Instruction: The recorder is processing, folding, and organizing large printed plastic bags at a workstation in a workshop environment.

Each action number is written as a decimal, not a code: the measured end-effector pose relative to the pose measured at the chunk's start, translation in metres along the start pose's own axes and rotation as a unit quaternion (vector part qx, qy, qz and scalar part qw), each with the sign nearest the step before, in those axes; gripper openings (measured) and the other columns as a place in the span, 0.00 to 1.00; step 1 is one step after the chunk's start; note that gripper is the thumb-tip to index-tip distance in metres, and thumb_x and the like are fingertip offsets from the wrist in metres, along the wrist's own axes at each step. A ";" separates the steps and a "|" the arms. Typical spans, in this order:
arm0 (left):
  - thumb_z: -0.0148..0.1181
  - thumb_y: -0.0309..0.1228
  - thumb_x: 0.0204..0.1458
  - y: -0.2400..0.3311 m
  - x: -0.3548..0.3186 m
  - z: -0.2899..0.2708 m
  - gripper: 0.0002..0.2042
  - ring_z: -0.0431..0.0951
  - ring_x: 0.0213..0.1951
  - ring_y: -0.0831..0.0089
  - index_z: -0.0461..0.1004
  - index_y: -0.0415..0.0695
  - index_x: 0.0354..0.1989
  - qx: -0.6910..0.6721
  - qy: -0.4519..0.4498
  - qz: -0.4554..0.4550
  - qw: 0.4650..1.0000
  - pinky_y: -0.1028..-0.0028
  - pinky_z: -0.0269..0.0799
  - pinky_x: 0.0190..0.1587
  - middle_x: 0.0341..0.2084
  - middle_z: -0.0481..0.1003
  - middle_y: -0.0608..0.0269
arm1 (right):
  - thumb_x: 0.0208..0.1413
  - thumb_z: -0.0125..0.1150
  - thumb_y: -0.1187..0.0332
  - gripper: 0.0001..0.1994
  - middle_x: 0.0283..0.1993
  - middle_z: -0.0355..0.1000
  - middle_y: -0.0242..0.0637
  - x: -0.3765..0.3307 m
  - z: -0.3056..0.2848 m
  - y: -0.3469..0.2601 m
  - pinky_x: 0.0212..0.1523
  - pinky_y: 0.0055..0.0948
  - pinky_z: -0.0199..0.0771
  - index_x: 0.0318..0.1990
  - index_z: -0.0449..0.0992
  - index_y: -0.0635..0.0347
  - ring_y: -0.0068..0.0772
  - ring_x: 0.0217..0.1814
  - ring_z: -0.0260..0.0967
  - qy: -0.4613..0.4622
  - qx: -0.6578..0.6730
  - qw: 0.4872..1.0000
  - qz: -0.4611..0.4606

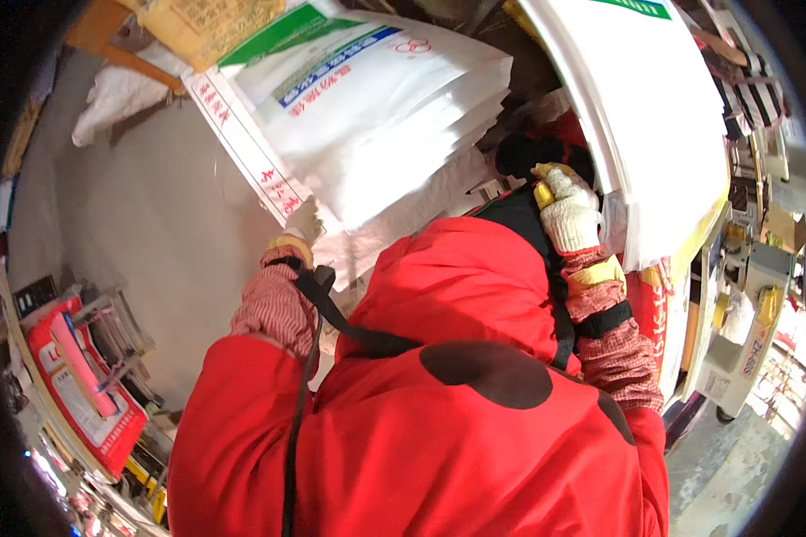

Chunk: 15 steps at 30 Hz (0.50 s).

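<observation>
A stack of white printed plastic sacks [385, 98], with green and blue bands, fans out ahead of me. At its near left corner, my left hand [304, 224], in a pale work glove, is closed on the edge of a sack with a red-printed strip. My right hand [569, 210], gloved in white and yellow, has its fingers curled next to a dark object [542, 154]. What those fingers hold is hidden. Just right of it stands another stack of white sacks [640, 116]. My red jacket [457, 421] and a black strap [354, 333] fill the lower middle.
Brown paper-like packaging [210, 27] lies at the upper left, near a crumpled white bag [130, 98]. On the far left is a red and white sack [85, 394]. A pale machine housing [748, 331] stands on the right. Grey floor [152, 233] spreads to the left.
</observation>
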<state>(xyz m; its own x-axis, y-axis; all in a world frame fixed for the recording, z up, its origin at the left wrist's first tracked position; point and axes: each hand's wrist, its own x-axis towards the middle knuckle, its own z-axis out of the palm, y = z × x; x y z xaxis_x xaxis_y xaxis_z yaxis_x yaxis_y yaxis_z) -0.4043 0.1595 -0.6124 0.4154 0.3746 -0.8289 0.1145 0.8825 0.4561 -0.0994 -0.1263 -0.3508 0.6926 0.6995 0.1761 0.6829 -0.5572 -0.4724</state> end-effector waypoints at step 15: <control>0.57 0.31 0.51 0.192 -0.212 0.309 0.08 0.70 0.31 0.75 0.69 0.40 0.32 0.270 -0.366 0.349 0.819 0.74 0.67 0.43 0.28 0.71 0.62 | 0.39 0.58 0.67 0.15 0.37 0.69 0.40 -0.046 -0.061 -0.017 0.46 0.37 0.66 0.38 0.74 0.58 0.44 0.42 0.66 -0.115 0.055 0.986 -0.108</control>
<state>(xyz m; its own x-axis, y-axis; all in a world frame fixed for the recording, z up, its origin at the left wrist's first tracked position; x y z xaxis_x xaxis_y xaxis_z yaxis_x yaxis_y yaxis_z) -0.1918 0.1617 -0.2490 0.9574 0.2880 0.0203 -0.0801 0.1974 0.9770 -0.1281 -0.1760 -0.2987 0.4544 0.8864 0.0887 0.7708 -0.3413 -0.5380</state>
